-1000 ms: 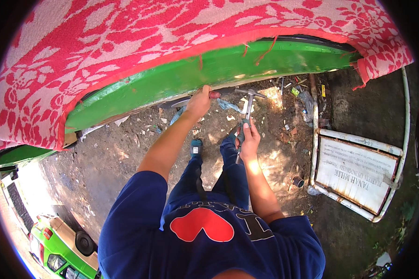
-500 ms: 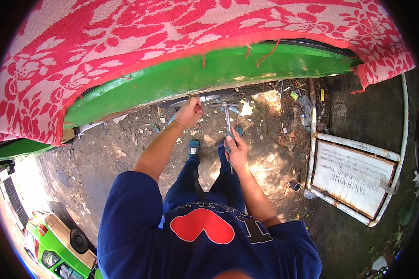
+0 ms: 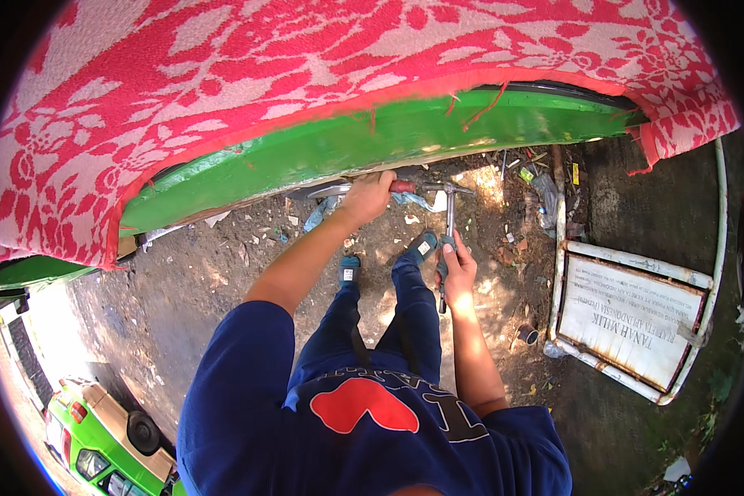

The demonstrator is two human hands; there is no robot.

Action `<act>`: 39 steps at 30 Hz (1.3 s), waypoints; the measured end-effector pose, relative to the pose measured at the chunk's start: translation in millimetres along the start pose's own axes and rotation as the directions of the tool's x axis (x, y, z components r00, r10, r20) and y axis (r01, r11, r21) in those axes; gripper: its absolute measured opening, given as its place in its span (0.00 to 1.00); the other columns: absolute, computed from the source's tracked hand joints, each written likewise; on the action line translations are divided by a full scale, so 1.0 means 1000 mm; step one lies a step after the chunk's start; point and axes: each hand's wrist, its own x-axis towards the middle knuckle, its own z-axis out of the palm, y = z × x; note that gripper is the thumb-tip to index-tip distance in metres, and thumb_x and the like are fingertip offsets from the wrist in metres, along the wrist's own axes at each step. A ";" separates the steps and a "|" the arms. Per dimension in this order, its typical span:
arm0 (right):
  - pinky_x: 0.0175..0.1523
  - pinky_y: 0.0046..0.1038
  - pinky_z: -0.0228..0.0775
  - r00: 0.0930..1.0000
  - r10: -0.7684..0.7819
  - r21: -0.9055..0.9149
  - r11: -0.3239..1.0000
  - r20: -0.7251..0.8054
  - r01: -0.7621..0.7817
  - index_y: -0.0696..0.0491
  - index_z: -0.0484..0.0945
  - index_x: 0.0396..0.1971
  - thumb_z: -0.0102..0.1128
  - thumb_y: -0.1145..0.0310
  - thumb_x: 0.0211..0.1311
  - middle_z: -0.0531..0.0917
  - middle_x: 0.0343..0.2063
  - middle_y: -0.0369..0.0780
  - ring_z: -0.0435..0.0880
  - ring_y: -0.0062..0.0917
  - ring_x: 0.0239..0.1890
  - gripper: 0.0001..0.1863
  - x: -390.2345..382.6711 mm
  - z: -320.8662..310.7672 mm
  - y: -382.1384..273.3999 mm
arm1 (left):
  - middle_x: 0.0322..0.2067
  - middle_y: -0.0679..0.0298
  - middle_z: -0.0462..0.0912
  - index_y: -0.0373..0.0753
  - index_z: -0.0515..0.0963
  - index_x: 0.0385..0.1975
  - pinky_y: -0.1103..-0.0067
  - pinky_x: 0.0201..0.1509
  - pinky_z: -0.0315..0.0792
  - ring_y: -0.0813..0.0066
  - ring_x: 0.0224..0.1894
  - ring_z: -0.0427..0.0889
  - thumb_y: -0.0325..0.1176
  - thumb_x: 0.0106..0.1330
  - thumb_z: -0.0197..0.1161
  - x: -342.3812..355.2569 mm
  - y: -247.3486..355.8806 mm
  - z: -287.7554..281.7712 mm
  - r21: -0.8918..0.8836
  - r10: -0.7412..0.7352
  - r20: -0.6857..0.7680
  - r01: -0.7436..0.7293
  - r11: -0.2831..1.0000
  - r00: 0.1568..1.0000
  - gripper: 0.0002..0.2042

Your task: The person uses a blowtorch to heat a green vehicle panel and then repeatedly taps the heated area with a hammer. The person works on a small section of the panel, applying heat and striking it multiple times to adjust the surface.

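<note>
My left hand (image 3: 368, 198) is closed around a tool with a red handle (image 3: 403, 187), just below the lower edge of a green car body panel (image 3: 322, 157). The handle sticks out to the right of my fist; the tool's other end cannot be made out. My right hand (image 3: 459, 264) is shut on the dark grip of a hammer (image 3: 450, 217), with its metal head up, close to the red handle but apart from it. Beyond my left fist, a curved silver piece (image 3: 329, 191) shows under the panel.
A red and pale patterned cloth (image 3: 306, 66) drapes over the car. To the right lies a white metal-framed sign (image 3: 620, 318). Plastic litter (image 3: 546, 192) and debris dot the dirt ground. A green vehicle (image 3: 99, 438) stands at the lower left. My sandalled feet (image 3: 350, 271) are below my hands.
My left hand has moved right, and the red handle now shows beside it. My right hand and the hammer have shifted right and slightly down. One foot has turned outward.
</note>
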 end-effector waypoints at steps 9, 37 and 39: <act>0.15 0.19 0.60 0.998 0.009 0.066 0.998 -0.069 -0.005 0.52 0.67 0.66 0.54 0.69 0.71 0.75 0.23 0.34 0.68 0.15 0.13 0.25 -0.010 -0.002 -0.005 | 0.43 0.50 0.78 0.38 0.70 0.44 0.62 0.53 0.69 0.48 0.50 0.76 0.21 0.60 0.53 -0.003 0.007 0.002 -0.163 0.043 0.025 -0.039 0.986 0.999 0.12; 0.17 0.19 0.59 0.994 -0.105 0.000 0.994 0.031 0.105 0.39 0.64 0.69 0.53 0.65 0.72 0.71 0.21 0.30 0.65 0.12 0.15 0.26 0.008 0.038 0.033 | 0.51 0.54 0.81 0.35 0.64 0.46 0.61 0.55 0.71 0.48 0.53 0.77 0.26 0.68 0.49 0.011 0.003 0.021 0.158 -0.152 0.129 0.131 0.979 0.980 0.10; 0.17 0.19 0.60 0.998 -0.057 0.031 0.998 0.036 0.056 0.38 0.65 0.69 0.53 0.65 0.72 0.71 0.21 0.29 0.65 0.12 0.15 0.26 0.007 0.037 0.025 | 0.51 0.54 0.81 0.35 0.64 0.46 0.61 0.55 0.71 0.47 0.52 0.78 0.26 0.67 0.49 0.006 -0.005 0.023 0.133 -0.166 0.130 0.149 0.980 0.978 0.10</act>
